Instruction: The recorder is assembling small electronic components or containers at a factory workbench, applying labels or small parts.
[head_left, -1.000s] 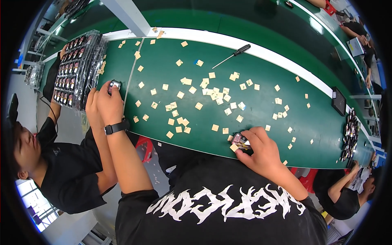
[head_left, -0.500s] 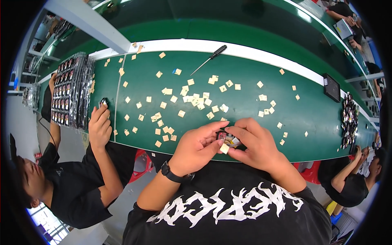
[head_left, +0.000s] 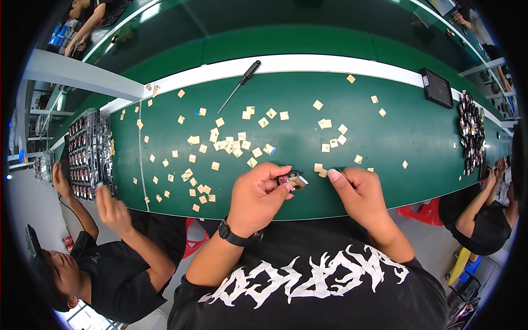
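In the head view, our left hand (head_left: 254, 197) has its grip clamped on a small black gadget (head_left: 296, 179), at that hand's two o'clock. Our right hand (head_left: 360, 195) has its thumb beside a tan square (head_left: 323, 172) at its ten o'clock; whether that grip is together or apart, we cannot tell. On our green tabletop (head_left: 385, 143), a screwdriver (head_left: 240, 86) lies at the gadget's eleven o'clock.

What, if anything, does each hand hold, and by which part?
The left hand holds a small black electronic device by its left end, between thumb and fingers. Whether the right hand grips the pale square at its thumb cannot be told.
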Demonstrator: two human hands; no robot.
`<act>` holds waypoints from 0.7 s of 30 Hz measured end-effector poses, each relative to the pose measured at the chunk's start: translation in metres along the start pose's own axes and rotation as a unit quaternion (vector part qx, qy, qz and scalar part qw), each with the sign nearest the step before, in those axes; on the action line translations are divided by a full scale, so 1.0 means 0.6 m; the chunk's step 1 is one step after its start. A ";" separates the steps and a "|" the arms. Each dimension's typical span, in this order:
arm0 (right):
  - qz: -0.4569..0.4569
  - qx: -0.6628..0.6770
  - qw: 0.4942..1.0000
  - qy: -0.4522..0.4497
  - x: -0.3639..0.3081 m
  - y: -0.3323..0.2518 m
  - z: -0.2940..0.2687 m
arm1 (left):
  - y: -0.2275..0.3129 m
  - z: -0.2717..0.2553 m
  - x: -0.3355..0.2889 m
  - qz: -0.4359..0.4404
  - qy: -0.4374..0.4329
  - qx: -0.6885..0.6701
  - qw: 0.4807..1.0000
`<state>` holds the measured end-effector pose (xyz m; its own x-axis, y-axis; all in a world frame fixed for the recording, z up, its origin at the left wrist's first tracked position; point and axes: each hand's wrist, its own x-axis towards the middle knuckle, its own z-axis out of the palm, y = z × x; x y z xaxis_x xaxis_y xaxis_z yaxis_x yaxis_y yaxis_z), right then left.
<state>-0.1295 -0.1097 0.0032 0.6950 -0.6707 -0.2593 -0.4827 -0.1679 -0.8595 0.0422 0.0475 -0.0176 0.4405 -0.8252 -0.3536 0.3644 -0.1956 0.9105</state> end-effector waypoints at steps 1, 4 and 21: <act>0.001 0.001 1.000 0.000 0.001 -0.001 -0.002 | -0.002 0.001 0.001 -0.001 0.000 0.000 1.000; 0.000 0.000 1.000 -0.023 0.004 0.000 -0.002 | -0.011 0.005 0.004 -0.005 0.009 0.000 1.000; 0.114 0.162 0.968 -0.156 0.012 -0.032 0.040 | -0.034 0.024 -0.004 0.132 0.025 0.097 0.986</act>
<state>-0.1026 -0.0938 0.0070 0.7415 -0.4047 -0.5351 -0.4854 0.2270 -0.8443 0.0216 0.0458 -0.0322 0.5413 -0.8344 -0.1040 0.0688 -0.0793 0.9945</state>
